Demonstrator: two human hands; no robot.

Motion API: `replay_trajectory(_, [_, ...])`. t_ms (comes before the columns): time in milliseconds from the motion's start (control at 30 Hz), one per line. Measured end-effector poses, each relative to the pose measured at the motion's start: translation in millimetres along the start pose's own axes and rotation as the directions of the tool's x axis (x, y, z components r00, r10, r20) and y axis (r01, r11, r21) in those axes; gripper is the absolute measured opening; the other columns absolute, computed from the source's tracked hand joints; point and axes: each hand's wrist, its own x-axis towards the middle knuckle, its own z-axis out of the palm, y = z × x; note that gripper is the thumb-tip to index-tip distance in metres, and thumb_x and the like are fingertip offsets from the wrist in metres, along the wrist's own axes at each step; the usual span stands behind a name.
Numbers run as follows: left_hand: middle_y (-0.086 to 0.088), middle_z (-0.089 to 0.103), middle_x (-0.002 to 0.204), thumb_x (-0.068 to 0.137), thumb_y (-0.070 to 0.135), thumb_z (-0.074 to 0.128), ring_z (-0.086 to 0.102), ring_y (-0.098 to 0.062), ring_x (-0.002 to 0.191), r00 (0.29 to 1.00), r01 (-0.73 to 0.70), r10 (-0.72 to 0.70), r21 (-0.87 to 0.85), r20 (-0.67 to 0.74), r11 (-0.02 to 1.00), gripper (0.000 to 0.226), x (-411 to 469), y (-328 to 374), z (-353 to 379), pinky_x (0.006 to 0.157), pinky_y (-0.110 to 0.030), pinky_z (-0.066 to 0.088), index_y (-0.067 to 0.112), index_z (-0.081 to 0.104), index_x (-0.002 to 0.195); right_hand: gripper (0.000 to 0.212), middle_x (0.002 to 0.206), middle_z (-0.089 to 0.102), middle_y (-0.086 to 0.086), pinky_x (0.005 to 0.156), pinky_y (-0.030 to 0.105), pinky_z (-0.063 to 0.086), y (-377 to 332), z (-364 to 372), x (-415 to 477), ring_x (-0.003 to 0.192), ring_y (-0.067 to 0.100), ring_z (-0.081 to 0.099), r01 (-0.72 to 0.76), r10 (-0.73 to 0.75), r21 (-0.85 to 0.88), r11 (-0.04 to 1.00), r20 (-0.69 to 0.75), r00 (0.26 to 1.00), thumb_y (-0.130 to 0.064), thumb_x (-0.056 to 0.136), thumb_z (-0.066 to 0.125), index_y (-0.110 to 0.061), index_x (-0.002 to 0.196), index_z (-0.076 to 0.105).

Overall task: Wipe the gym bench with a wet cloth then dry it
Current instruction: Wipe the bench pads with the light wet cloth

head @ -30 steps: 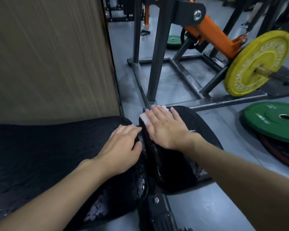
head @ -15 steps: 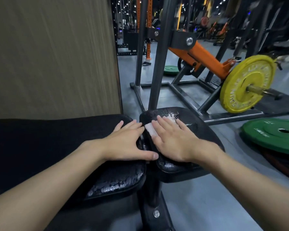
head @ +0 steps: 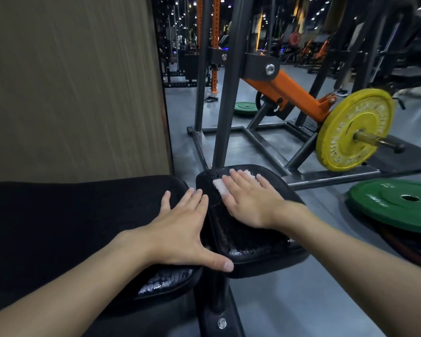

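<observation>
Flat-palmed, the right hand [head: 249, 203] presses a nubby white cloth [head: 220, 186] onto the glossy wet black seat pad [head: 253, 242], centre frame; the left hand [head: 180, 229] lies splayed, holding nothing, on the textured long pad [head: 71, 222].

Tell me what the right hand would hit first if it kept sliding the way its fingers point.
Likely the dark steel upright just past the seat pad, though depth is unclear; the right hand presses the cloth flat.

Small white wet cloth [head: 231, 180] mostly hidden beneath flat right hand [head: 249, 203]; long black padded gym bench [head: 58, 227] cut off at left edge; green rubber weight plate [head: 396, 203] clipped at right edge
</observation>
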Motion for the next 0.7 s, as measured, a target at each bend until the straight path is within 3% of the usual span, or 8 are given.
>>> replay_trajectory(267, [0.001, -0.018, 0.163, 0.049, 0.098, 0.046, -0.027, -0.008, 0.145, 0.999, 0.006, -0.006, -0.011, -0.052, 1.0, 0.148, 1, -1, 4, 0.116, -0.055, -0.017, 0.014, -0.011, 0.155, 0.062, 0.167, 0.004, 0.002, 0.122, 0.048, -0.004, 12, -10, 64, 0.153, 0.017, -0.002, -0.087, 0.086, 0.054, 0.995, 0.018, 0.996, -0.048, 0.102, 0.011, -0.021, 0.159, 0.012])
replay_trajectory(533, [0.003, -0.015, 0.164, 0.05, 0.097, 0.046, -0.025, -0.005, 0.145, 0.998, 0.01, -0.011, -0.025, -0.058, 1.0, 0.145, -5, 2, 2, 0.117, -0.052, -0.018, 0.014, -0.009, 0.156, 0.059, 0.167, 0.001, -0.001, 0.123, 0.043, -0.001, 13, 1, -43, 0.152, 0.013, -0.005, 0.035, -0.035, -0.01, 0.999, -0.034, 0.999, -0.044, 0.104, 0.013, -0.022, 0.158, 0.01])
replay_trajectory(700, [0.002, -0.015, 0.164, 0.05, 0.098, 0.043, -0.024, -0.005, 0.145, 0.998, 0.005, -0.005, -0.013, -0.062, 1.0, 0.145, -6, 2, 2, 0.117, -0.052, -0.017, 0.014, -0.01, 0.155, 0.081, 0.167, -0.001, -0.005, 0.122, 0.036, -0.001, 20, 6, -105, 0.152, 0.011, -0.004, 0.081, -0.087, -0.107, 0.991, -0.051, 0.995, -0.054, 0.084, -0.013, -0.026, 0.158, 0.007])
